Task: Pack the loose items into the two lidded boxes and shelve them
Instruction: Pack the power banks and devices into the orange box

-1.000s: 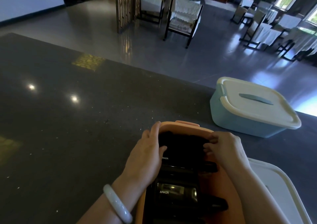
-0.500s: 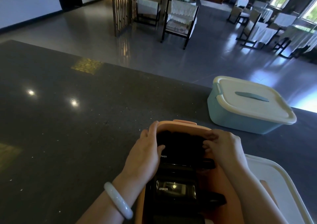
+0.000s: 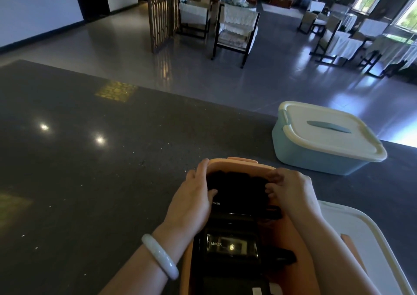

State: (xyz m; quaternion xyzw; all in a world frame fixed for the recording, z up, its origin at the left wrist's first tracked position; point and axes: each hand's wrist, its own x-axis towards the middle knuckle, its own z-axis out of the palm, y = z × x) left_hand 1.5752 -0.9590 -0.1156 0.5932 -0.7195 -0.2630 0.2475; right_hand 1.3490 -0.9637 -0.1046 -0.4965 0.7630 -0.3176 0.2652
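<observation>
An open orange box (image 3: pixel 242 162) stands on the dark counter close to me. Inside lie black Anker power banks (image 3: pixel 230 246) and, at the far end, a black bundle (image 3: pixel 239 185). My left hand (image 3: pixel 191 202) clasps the box's left wall, its fingers outside along the rim and its thumb inside against the bundle. The curled fingers of my right hand (image 3: pixel 291 193) pinch the bundle's right side. A pale blue box (image 3: pixel 316 159) with its white lid (image 3: pixel 325 132) shut stands further right.
A loose white lid (image 3: pixel 370 238) with an orange handle lies on the counter at the lower right, beside my right forearm. The dark speckled counter (image 3: pixel 101 182) stretches left. Beyond its far edge are a polished floor, chairs and tables.
Both hands stay at the far end of the orange box; the right fingers have shifted slightly on the black bundle. The view has tilted a little.
</observation>
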